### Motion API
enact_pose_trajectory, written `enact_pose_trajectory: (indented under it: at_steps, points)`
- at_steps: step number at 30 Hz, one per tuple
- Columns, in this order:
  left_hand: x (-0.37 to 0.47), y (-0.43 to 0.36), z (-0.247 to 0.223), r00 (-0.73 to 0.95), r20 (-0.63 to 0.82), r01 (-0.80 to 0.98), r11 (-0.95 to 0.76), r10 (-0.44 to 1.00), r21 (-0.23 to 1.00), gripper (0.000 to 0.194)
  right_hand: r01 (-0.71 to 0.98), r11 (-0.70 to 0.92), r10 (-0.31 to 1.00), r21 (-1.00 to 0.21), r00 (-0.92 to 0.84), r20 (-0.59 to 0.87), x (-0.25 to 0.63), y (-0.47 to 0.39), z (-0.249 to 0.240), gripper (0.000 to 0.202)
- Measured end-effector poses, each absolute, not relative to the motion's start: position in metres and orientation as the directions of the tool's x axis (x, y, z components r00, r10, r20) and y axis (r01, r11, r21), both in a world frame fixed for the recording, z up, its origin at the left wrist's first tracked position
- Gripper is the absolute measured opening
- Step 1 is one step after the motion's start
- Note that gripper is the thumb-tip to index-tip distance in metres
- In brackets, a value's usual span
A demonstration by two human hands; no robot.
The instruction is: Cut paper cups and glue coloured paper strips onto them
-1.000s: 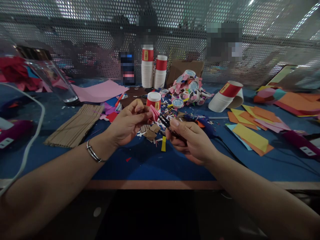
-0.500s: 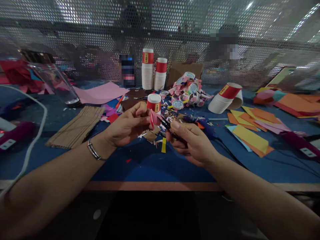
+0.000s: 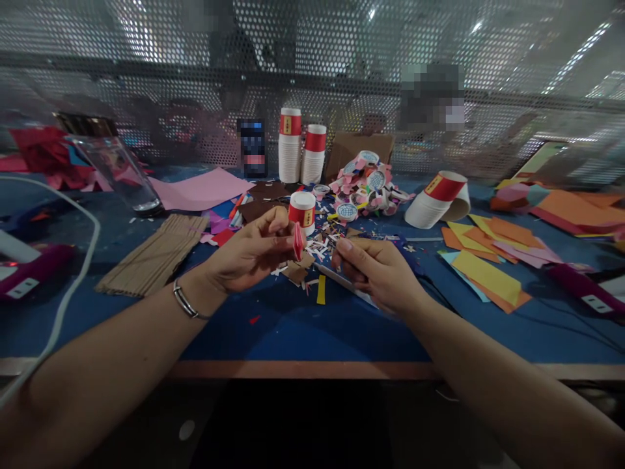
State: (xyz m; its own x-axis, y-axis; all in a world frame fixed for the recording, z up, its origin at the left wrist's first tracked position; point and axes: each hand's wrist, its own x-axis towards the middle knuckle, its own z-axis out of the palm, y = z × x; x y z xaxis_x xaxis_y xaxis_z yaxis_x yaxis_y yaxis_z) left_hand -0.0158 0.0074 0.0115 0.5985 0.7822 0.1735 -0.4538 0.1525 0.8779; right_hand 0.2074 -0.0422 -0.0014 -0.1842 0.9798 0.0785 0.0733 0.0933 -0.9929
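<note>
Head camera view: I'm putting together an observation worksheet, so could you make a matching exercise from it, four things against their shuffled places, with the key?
Things
1. Folded pink paper piece
2. Flat brown corrugated cardboard strip
3. Narrow yellow paper strip
4. Taller upright stack of white paper cups with a red top

Places
A. Close to the grey perforated metal screen
B. On the blue tabletop, beyond the left forearm
C. Pinched in the fingers of the left hand
D. Lying between the two hands

Pairs: 1-C, 2-B, 3-D, 4-A
</note>
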Motion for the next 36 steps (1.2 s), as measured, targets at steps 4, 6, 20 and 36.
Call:
enact_pose_trajectory:
  at_steps: [4, 6, 20, 36]
  points:
    - [-0.014, 0.011, 0.006, 0.503, 0.111, -0.403, 0.119, 0.857, 0.908, 0.040, 0.578, 0.256, 0.966, -0.775, -0.190, 0.178, 0.235, -0.033, -0.002, 0.062]
    - [-0.012, 0.013, 0.002, 0.452, 0.044, -0.322, 0.117, 0.891, 0.939, 0.035, 0.753, 0.217, 0.976, -0.621, -0.158, 0.148, 0.251, -0.032, -0.004, 0.060]
    - [-0.004, 0.004, 0.000, 0.236, 0.187, -0.089, -0.170, 0.954, 0.981, 0.037, 0.988, 0.097, 0.995, 0.120, -0.097, -0.004, 0.256, -0.053, 0.000, 0.038]
    - [-0.006, -0.003, 0.001, 0.456, 0.108, -0.076, -0.082, 0.883, 0.994, 0.054, 0.598, 0.754, 0.422, 0.273, -0.758, 0.498, 0.215, -0.037, -0.003, 0.027]
